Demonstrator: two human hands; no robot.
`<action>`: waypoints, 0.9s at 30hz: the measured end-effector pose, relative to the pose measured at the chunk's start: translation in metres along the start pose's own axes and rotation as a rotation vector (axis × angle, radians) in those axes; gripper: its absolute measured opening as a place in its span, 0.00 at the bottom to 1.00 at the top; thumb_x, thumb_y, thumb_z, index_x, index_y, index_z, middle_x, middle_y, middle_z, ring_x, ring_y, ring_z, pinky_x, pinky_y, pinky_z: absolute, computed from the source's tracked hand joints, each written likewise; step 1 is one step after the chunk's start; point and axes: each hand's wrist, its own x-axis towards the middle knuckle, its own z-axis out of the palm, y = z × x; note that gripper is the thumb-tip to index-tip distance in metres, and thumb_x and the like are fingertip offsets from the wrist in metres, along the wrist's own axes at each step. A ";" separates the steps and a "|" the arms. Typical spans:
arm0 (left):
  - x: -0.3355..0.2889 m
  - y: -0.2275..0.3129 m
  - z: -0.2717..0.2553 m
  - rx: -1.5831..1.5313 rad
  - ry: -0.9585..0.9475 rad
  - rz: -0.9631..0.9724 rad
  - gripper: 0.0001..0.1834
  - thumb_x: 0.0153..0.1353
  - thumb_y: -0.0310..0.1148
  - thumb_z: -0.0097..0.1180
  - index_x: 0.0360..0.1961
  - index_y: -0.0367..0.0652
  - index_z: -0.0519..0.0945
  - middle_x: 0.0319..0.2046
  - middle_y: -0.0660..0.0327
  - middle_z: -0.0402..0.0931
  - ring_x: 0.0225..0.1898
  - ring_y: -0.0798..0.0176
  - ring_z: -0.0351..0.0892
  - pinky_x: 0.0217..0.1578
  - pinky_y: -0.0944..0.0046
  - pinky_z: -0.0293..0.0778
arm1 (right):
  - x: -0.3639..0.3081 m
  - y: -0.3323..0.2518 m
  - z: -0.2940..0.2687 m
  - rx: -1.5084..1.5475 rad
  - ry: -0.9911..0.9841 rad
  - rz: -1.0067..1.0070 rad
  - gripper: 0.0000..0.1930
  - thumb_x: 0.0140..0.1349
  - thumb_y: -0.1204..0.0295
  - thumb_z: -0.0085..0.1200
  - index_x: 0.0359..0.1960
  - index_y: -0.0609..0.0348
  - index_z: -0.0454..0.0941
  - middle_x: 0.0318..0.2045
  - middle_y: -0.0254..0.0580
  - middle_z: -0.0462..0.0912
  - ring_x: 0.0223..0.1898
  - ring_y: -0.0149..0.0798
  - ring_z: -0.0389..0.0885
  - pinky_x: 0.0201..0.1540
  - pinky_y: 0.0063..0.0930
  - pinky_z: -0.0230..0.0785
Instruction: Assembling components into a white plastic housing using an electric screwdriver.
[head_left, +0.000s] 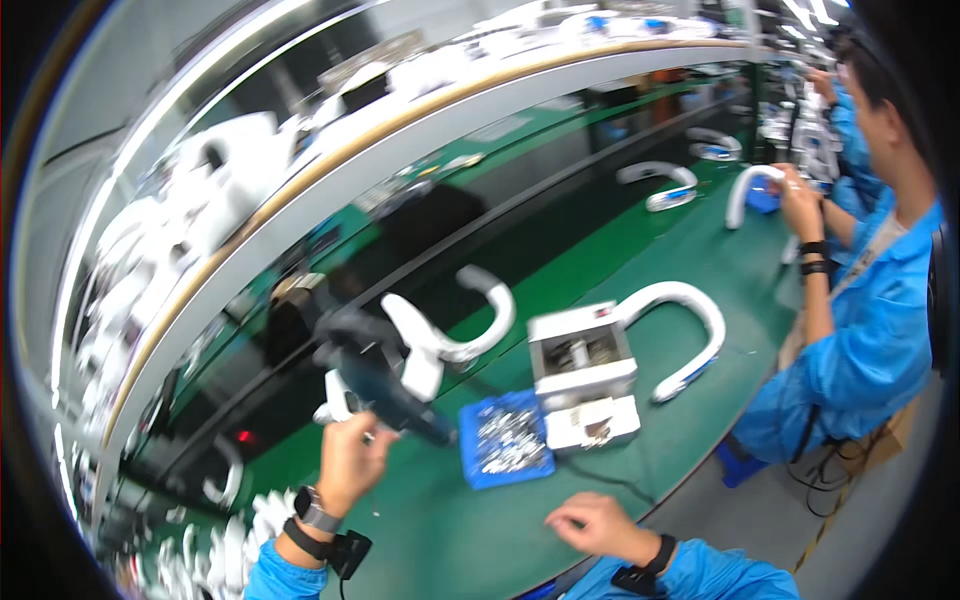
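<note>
My left hand (350,458) is closed, its fingers curled beside a dark, blurred power tool (385,385) with a narrow tip pointing down to the right. Whether the fingers grip the tool or some small piece is not clear. Behind the tool are white curved plastic parts (422,372), partly covered by it. Nearer me, over the table's front edge, my right hand (603,528) has thumb and forefinger pressed together; anything between them is too small to see. Between the hands and farther off lie a blue tray (468,455) of small shiny pieces and a white-grey box (583,385) with an open top.
A white hooked part (705,310) lies right of the box on the green table (500,535). At the right, a person in blue (860,340) handles another curved part. A shelf (330,150) loaded with white parts runs above. More white parts (220,540) gather at lower left.
</note>
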 end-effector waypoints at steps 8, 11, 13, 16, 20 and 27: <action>-0.179 0.021 0.026 0.096 -0.243 0.096 0.36 0.48 0.17 0.54 0.62 0.50 0.75 0.32 0.59 0.83 0.31 0.53 0.83 0.35 0.55 0.79 | 0.007 -0.021 0.021 -0.127 0.001 -0.038 0.03 0.56 0.75 0.59 0.27 0.55 0.84 0.26 0.39 0.84 0.28 0.45 0.80 0.33 0.36 0.71; -0.203 0.001 0.029 0.138 -0.217 0.087 0.36 0.49 0.18 0.54 0.63 0.51 0.75 0.31 0.60 0.83 0.31 0.53 0.81 0.34 0.55 0.79 | 0.001 -0.021 0.030 -0.243 0.009 -0.054 0.02 0.54 0.77 0.59 0.26 0.56 0.83 0.24 0.39 0.81 0.27 0.45 0.77 0.33 0.37 0.70; -0.218 -0.015 0.026 0.130 -0.169 0.037 0.36 0.50 0.18 0.53 0.63 0.50 0.74 0.30 0.60 0.81 0.31 0.53 0.81 0.35 0.55 0.78 | 0.002 -0.024 0.034 -0.267 -0.010 -0.068 0.02 0.53 0.77 0.59 0.26 0.56 0.83 0.23 0.39 0.81 0.27 0.45 0.77 0.33 0.37 0.70; -0.238 -0.031 0.013 0.091 -0.156 -0.076 0.35 0.51 0.18 0.53 0.64 0.49 0.73 0.29 0.59 0.80 0.31 0.53 0.80 0.36 0.55 0.77 | 0.002 -0.027 0.036 -0.286 0.029 -0.049 0.03 0.50 0.80 0.59 0.25 0.58 0.83 0.21 0.41 0.79 0.24 0.46 0.76 0.31 0.37 0.68; -0.265 -0.047 -0.006 0.084 -0.106 -0.142 0.34 0.50 0.17 0.54 0.62 0.47 0.75 0.31 0.58 0.81 0.34 0.52 0.80 0.40 0.54 0.76 | 0.003 -0.028 0.039 -0.273 0.024 -0.020 0.03 0.50 0.81 0.59 0.24 0.59 0.82 0.20 0.43 0.78 0.23 0.47 0.75 0.29 0.38 0.66; -0.178 -0.045 -0.034 0.093 0.048 -0.141 0.24 0.51 0.25 0.59 0.53 0.42 0.81 0.51 0.53 0.80 0.51 0.48 0.78 0.54 0.52 0.73 | 0.010 -0.023 0.041 -0.346 -0.033 -0.079 0.02 0.49 0.77 0.61 0.24 0.55 0.83 0.20 0.37 0.78 0.25 0.43 0.74 0.31 0.37 0.66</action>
